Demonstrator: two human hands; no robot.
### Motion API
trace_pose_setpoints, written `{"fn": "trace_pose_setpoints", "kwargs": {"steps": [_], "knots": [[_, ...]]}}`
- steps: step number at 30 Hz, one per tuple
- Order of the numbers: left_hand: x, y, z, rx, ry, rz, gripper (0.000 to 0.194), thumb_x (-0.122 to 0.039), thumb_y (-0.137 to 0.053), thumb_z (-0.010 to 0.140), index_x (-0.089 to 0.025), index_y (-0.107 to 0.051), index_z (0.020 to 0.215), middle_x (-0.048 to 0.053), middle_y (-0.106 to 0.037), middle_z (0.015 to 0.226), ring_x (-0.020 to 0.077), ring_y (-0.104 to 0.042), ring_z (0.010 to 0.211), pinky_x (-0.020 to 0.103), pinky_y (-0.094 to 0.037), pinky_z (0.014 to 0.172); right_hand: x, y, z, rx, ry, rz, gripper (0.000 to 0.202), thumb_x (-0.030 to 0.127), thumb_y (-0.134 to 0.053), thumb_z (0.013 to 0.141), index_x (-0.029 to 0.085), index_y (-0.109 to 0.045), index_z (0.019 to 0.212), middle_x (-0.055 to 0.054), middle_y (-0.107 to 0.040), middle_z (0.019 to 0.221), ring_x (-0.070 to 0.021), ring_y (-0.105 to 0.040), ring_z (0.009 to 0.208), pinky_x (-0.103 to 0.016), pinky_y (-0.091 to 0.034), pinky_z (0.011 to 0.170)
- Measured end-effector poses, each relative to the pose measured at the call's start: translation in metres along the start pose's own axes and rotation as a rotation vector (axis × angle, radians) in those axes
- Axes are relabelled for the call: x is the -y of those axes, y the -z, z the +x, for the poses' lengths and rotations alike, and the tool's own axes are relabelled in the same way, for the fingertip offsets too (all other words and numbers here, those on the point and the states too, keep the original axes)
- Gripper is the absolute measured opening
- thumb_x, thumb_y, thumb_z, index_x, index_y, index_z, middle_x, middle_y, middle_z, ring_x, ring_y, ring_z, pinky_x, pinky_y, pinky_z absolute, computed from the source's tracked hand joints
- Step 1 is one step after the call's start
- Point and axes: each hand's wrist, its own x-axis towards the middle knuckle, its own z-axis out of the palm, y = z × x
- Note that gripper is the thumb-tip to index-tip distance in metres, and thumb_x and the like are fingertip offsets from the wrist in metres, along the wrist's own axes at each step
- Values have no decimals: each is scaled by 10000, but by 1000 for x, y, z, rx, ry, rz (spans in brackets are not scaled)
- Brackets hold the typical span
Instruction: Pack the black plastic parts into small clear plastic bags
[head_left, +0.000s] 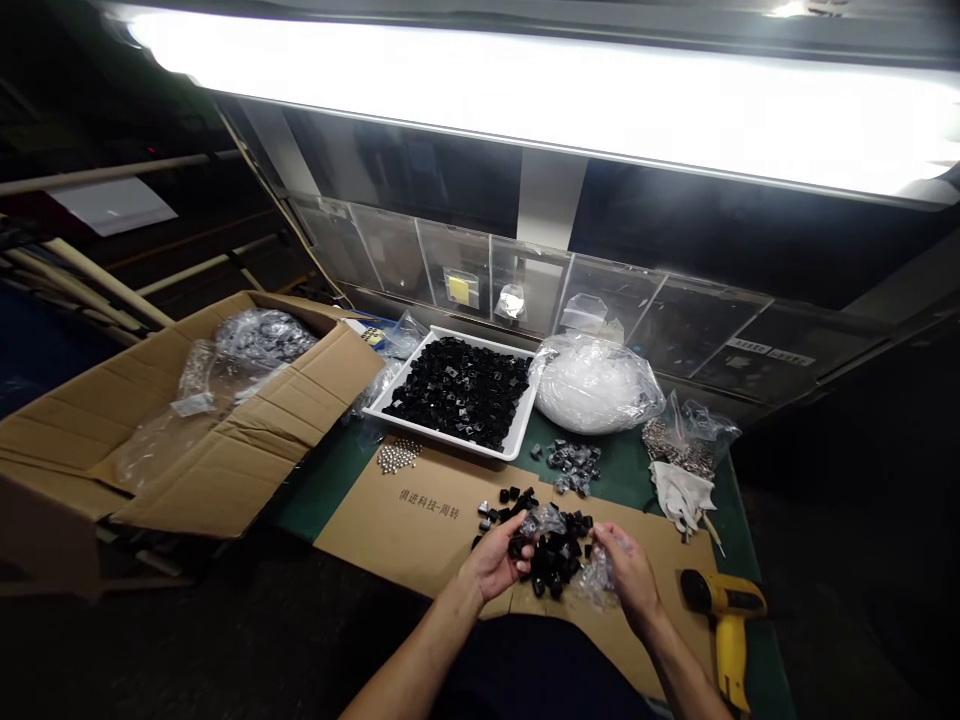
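My left hand is closed around a small black plastic part, and crinkled clear plastic shows at its fingertips. To its right, my right hand is closed with thumb and fingers together; what they pinch is too small to make out. Crumpled clear plastic lies beside and partly behind the right fingers. Between and under the hands is a loose pile of black parts on a flat cardboard sheet.
A white tray of black parts stands behind the sheet. Nearby are steel balls, small clear-wrapped parts, a bag of white plastic pieces, a bag of metal pieces, a white glove, a yellow power tool and an open carton.
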Motion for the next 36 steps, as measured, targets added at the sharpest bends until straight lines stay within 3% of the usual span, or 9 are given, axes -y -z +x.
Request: {"fn": "trace_pose_setpoints", "kwargs": {"steps": [6,12,20,25,33,36], "knots": [[10,-18,-8,149,62,6,316,-420,-639,906,-123,-633,1015,35,-604,874,67,-487,566,184,-305,466,-14,-8,4,133,-41,54,486,572,-731,765,176,-721,1047,-59,-732,884,-225,-646,792,-310,-503,727],[26,-25,-3,155,70,40,363,-473,-620,914,-112,-647,953,29,-586,858,56,-467,557,182,-284,467,-22,-18,2,220,-60,106,551,577,-759,748,176,-728,1125,-90,-760,974,-266,-671,909,-358,-508,829],[42,-23,0,119,38,135,461,-562,-658,865,-116,-645,979,17,-573,822,41,-459,524,176,-241,461,-34,-20,-11,161,-105,168,507,617,-793,682,165,-699,890,-43,-704,731,-190,-621,621,-303,-487,589],[49,-27,-1,58,0,253,505,-613,-679,818,-151,-637,1020,17,-596,821,67,-497,518,190,-270,456,-31,-18,-20,131,-92,161,459,605,-776,708,187,-632,829,-7,-659,677,-166,-595,559,-281,-473,542],[61,-34,3,-47,-117,352,341,-422,-795,744,-168,-600,863,-31,-566,690,64,-462,485,194,-220,428,-19,-14,-29,52,-40,55,438,612,-719,756,195,-590,790,14,-621,586,-144,-531,503,-245,-404,488],[63,-31,3,-67,-111,314,370,-474,-769,757,-159,-611,869,-15,-585,695,77,-480,498,196,-261,434,-16,-14,-32,35,-20,2,420,597,-711,769,196,-589,792,9,-622,591,-142,-516,515,-246,-404,504]]}}
